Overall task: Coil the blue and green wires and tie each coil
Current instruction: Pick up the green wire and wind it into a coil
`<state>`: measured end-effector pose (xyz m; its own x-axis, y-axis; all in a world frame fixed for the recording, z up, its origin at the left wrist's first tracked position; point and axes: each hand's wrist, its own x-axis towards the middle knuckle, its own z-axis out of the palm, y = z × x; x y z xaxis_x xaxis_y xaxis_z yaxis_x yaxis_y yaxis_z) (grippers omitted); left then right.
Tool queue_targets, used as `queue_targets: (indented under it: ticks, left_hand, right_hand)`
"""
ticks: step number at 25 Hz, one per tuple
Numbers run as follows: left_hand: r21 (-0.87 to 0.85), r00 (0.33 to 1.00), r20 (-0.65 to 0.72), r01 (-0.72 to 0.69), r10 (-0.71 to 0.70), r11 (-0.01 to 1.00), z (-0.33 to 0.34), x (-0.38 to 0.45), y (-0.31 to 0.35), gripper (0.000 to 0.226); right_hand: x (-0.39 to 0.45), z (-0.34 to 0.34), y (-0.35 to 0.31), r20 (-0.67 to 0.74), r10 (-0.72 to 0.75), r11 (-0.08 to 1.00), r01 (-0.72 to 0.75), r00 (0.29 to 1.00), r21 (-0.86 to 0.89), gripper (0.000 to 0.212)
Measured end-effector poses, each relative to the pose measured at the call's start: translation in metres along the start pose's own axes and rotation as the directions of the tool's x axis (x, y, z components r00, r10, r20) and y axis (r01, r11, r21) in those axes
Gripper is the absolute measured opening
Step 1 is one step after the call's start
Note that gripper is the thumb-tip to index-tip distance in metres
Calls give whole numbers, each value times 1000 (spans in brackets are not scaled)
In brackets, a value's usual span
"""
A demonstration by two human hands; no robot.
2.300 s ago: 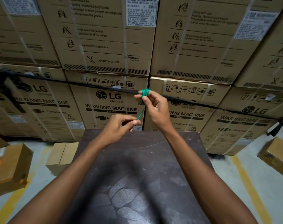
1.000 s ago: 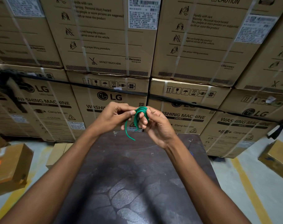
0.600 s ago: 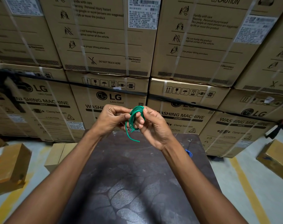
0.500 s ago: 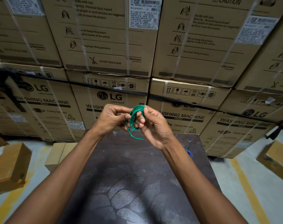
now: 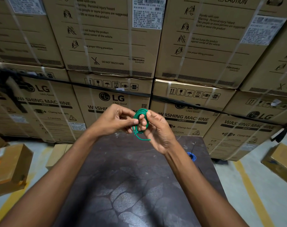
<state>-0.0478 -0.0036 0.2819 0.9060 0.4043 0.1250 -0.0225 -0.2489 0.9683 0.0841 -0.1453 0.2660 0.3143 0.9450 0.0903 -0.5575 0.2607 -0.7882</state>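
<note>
The green wire (image 5: 137, 116) is wound into a small upright coil, held in the air above the far end of the dark table (image 5: 136, 177). My right hand (image 5: 157, 128) has fingers through the coil and grips its right side. My left hand (image 5: 114, 120) pinches the coil's left side. A short loose end of the green wire curls out below the coil. The blue wire (image 5: 192, 156) lies as a small coil on the table, mostly hidden behind my right forearm.
A wall of strapped cardboard washing-machine boxes (image 5: 110, 46) rises right behind the table. Smaller cardboard boxes (image 5: 8, 167) sit on the floor at the left, another box (image 5: 282, 161) at the right. Yellow floor lines (image 5: 250, 190) run beside the table.
The taut green strand between my hands has been wound in. The coil came down from my raised right hand to both hands, and the loose tail has grown shorter and curled under the coil.
</note>
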Motion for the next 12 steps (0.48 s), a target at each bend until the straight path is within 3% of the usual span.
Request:
queue_targets:
  ticks: [8,12]
  left_hand:
    - [-62,992,-129,-24,16,998,5,0,-6,24]
    - [-104,969,-248,-33,6,994,3,4,-6,17]
  right_hand:
    - [13,4,4,-287,-94,995,88,953,-36,4]
    - [10,-7,17,-382,-187,976,126,905,-179,26]
